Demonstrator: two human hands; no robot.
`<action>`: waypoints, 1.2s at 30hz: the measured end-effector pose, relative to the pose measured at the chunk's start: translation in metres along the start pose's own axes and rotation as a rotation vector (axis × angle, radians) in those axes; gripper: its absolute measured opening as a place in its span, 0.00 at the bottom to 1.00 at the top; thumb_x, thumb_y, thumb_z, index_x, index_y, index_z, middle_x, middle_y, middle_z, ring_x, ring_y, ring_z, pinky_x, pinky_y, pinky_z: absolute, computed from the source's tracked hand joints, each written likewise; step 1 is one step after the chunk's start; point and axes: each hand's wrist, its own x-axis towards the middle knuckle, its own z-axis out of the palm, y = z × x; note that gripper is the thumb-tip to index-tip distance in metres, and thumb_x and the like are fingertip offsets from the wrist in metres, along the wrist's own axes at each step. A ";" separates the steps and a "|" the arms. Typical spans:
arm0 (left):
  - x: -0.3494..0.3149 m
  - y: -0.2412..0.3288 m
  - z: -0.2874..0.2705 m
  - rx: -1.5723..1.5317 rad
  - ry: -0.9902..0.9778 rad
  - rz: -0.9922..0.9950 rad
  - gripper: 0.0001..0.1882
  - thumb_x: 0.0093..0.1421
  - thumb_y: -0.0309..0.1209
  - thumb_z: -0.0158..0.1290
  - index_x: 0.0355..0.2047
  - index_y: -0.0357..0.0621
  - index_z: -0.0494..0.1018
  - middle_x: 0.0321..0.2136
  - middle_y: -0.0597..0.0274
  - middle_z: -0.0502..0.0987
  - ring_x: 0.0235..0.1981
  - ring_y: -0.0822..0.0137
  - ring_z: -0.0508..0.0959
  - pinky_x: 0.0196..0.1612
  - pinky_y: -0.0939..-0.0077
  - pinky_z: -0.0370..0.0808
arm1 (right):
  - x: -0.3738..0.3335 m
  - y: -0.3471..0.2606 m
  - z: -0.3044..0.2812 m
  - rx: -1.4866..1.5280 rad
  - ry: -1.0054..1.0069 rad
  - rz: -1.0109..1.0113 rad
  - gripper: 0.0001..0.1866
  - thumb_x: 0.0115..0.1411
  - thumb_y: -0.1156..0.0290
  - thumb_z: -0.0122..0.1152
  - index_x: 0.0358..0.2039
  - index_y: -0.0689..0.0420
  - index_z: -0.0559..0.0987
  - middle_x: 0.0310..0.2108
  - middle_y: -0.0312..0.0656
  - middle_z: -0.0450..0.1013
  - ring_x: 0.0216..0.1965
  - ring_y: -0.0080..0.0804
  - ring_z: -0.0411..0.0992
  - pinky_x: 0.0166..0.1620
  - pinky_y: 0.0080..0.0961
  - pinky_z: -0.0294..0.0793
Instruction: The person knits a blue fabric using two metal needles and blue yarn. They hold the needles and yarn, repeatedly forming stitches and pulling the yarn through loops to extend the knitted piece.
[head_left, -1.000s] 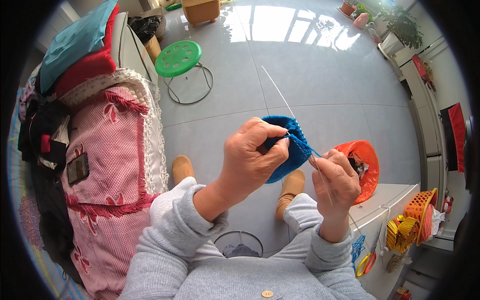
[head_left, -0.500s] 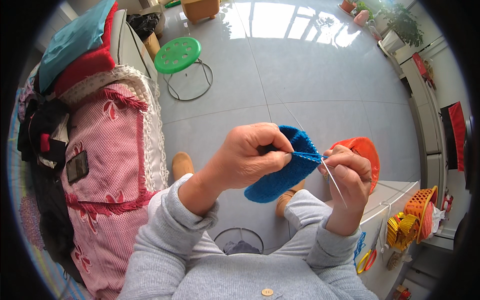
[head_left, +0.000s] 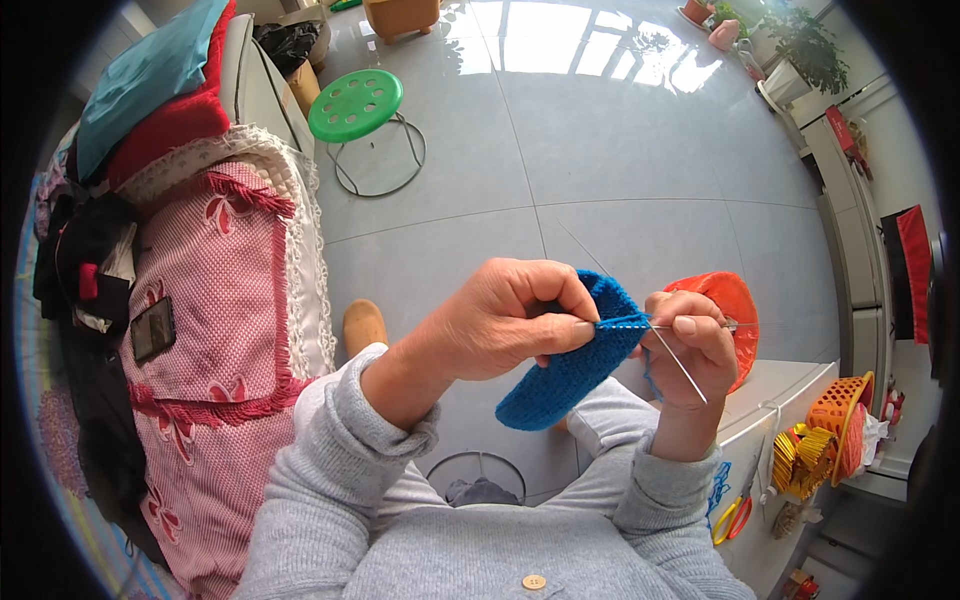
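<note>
A piece of blue knitting (head_left: 565, 375) hangs before me, its lower end rounded and tilted down to the left. My left hand (head_left: 520, 310) pinches its upper edge between thumb and forefinger. On the other side, my right hand (head_left: 695, 335) closes its fingertips round a thin knitting needle by the row of stitches. A second pale needle (head_left: 680, 368) slants across the work near the right fingers, its lower tip pointing down and right. Blue yarn shows below the right palm. The left fingers hide part of the knitting.
Beside my right hand is a shiny orange thing (head_left: 745, 310). Scissors (head_left: 733, 520) and an orange basket (head_left: 840, 402) are on the white surface at right. At left, a phone (head_left: 153, 332) lies on a pink cover (head_left: 215, 350). A green stool (head_left: 356, 104) stands ahead.
The left hand and the knitting have shifted slightly down and right. The knitting's rounded end hangs lower, and the taut blue strand between the hands no longer shows.
</note>
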 end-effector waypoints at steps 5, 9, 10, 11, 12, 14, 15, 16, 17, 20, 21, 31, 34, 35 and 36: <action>0.001 -0.002 -0.001 -0.101 -0.027 0.034 0.04 0.59 0.24 0.57 0.33 0.37 0.75 0.26 0.69 0.73 0.26 0.81 0.72 0.27 0.88 0.70 | 0.002 0.005 0.000 0.051 -0.013 0.013 0.13 0.55 0.75 0.50 0.33 0.71 0.79 0.29 0.46 0.67 0.32 0.33 0.67 0.42 0.31 0.71; 0.002 -0.005 -0.002 -0.048 -0.034 0.081 0.04 0.59 0.23 0.58 0.34 0.37 0.76 0.29 0.68 0.73 0.30 0.80 0.73 0.31 0.87 0.71 | 0.002 0.010 0.002 0.008 -0.048 -0.018 0.13 0.53 0.76 0.50 0.35 0.70 0.80 0.38 0.50 0.68 0.41 0.34 0.65 0.45 0.26 0.67; 0.002 -0.005 -0.002 -0.031 -0.039 0.088 0.04 0.59 0.23 0.58 0.34 0.36 0.76 0.30 0.68 0.73 0.30 0.80 0.73 0.31 0.87 0.71 | 0.002 0.011 0.001 -0.016 -0.056 -0.032 0.13 0.53 0.76 0.50 0.35 0.69 0.80 0.38 0.50 0.67 0.41 0.34 0.65 0.45 0.25 0.66; 0.002 -0.006 -0.002 -0.039 -0.029 0.078 0.04 0.59 0.23 0.58 0.34 0.36 0.76 0.30 0.68 0.73 0.30 0.80 0.73 0.31 0.86 0.71 | 0.001 0.011 0.001 -0.040 -0.064 -0.047 0.14 0.53 0.76 0.51 0.36 0.69 0.80 0.39 0.50 0.67 0.42 0.34 0.64 0.45 0.24 0.65; 0.002 -0.007 -0.002 -0.043 -0.020 0.067 0.04 0.59 0.23 0.58 0.34 0.36 0.76 0.30 0.68 0.73 0.30 0.80 0.73 0.31 0.86 0.71 | 0.001 0.011 0.001 -0.063 -0.073 -0.062 0.14 0.53 0.76 0.51 0.36 0.69 0.80 0.40 0.50 0.67 0.43 0.34 0.64 0.46 0.23 0.64; 0.002 -0.008 -0.002 -0.045 -0.012 0.065 0.04 0.59 0.23 0.58 0.35 0.36 0.76 0.30 0.67 0.73 0.30 0.79 0.73 0.31 0.86 0.71 | 0.001 0.011 0.000 -0.076 -0.089 -0.055 0.13 0.53 0.76 0.52 0.36 0.69 0.80 0.40 0.50 0.67 0.43 0.34 0.64 0.45 0.23 0.64; 0.002 -0.009 -0.001 -0.043 -0.012 0.073 0.05 0.58 0.22 0.58 0.35 0.35 0.76 0.31 0.66 0.73 0.30 0.78 0.73 0.32 0.86 0.71 | 0.002 0.012 0.001 -0.068 -0.109 -0.057 0.13 0.53 0.77 0.52 0.36 0.69 0.80 0.41 0.50 0.67 0.43 0.34 0.64 0.45 0.23 0.64; 0.002 -0.010 -0.001 -0.041 -0.012 0.082 0.05 0.58 0.21 0.57 0.36 0.34 0.77 0.31 0.64 0.74 0.30 0.77 0.74 0.32 0.86 0.71 | 0.002 0.013 0.001 -0.115 -0.095 -0.063 0.13 0.54 0.75 0.52 0.36 0.68 0.80 0.41 0.50 0.67 0.43 0.33 0.65 0.45 0.23 0.65; 0.003 -0.010 -0.001 -0.039 -0.006 0.067 0.05 0.58 0.21 0.57 0.36 0.34 0.76 0.31 0.65 0.74 0.30 0.78 0.74 0.32 0.87 0.71 | 0.002 0.014 0.003 -0.148 -0.092 -0.075 0.13 0.56 0.73 0.52 0.36 0.67 0.80 0.41 0.51 0.67 0.42 0.33 0.66 0.45 0.23 0.67; 0.002 -0.008 -0.001 -0.021 0.031 0.015 0.06 0.59 0.22 0.57 0.37 0.36 0.76 0.30 0.66 0.76 0.27 0.80 0.75 0.29 0.89 0.72 | 0.000 0.016 0.010 -0.195 -0.030 -0.118 0.11 0.58 0.75 0.52 0.37 0.68 0.79 0.40 0.50 0.67 0.42 0.32 0.66 0.45 0.23 0.67; 0.001 -0.007 -0.001 -0.008 0.055 -0.006 0.06 0.59 0.23 0.57 0.37 0.36 0.75 0.30 0.65 0.76 0.27 0.80 0.75 0.28 0.89 0.72 | -0.001 0.016 0.012 -0.203 -0.001 -0.135 0.11 0.58 0.77 0.52 0.38 0.69 0.79 0.39 0.49 0.68 0.42 0.32 0.66 0.45 0.23 0.66; 0.002 0.000 0.001 -0.178 0.157 0.000 0.10 0.57 0.26 0.61 0.36 0.35 0.73 0.25 0.65 0.76 0.20 0.81 0.74 0.21 0.89 0.72 | 0.005 0.020 0.015 0.092 0.110 -0.185 0.09 0.66 0.75 0.49 0.37 0.68 0.76 0.29 0.44 0.69 0.33 0.33 0.70 0.39 0.26 0.71; 0.003 0.001 0.000 -0.232 0.151 -0.012 0.10 0.56 0.24 0.61 0.36 0.35 0.73 0.25 0.63 0.76 0.19 0.80 0.74 0.20 0.89 0.71 | 0.005 0.018 0.015 0.084 0.108 -0.166 0.09 0.65 0.76 0.50 0.36 0.68 0.76 0.29 0.45 0.69 0.32 0.34 0.70 0.39 0.26 0.71; 0.002 0.002 0.001 -0.260 0.148 -0.018 0.09 0.56 0.24 0.61 0.36 0.34 0.73 0.25 0.62 0.76 0.19 0.80 0.74 0.20 0.89 0.72 | 0.005 0.017 0.015 0.067 0.104 -0.161 0.09 0.65 0.76 0.50 0.36 0.68 0.76 0.29 0.46 0.69 0.32 0.34 0.70 0.39 0.26 0.71; 0.001 0.002 0.001 -0.287 0.151 -0.031 0.09 0.56 0.23 0.60 0.36 0.34 0.73 0.25 0.62 0.77 0.19 0.79 0.75 0.20 0.89 0.72 | 0.005 0.017 0.015 0.073 0.102 -0.156 0.09 0.65 0.76 0.50 0.35 0.69 0.76 0.29 0.46 0.69 0.32 0.34 0.70 0.39 0.26 0.71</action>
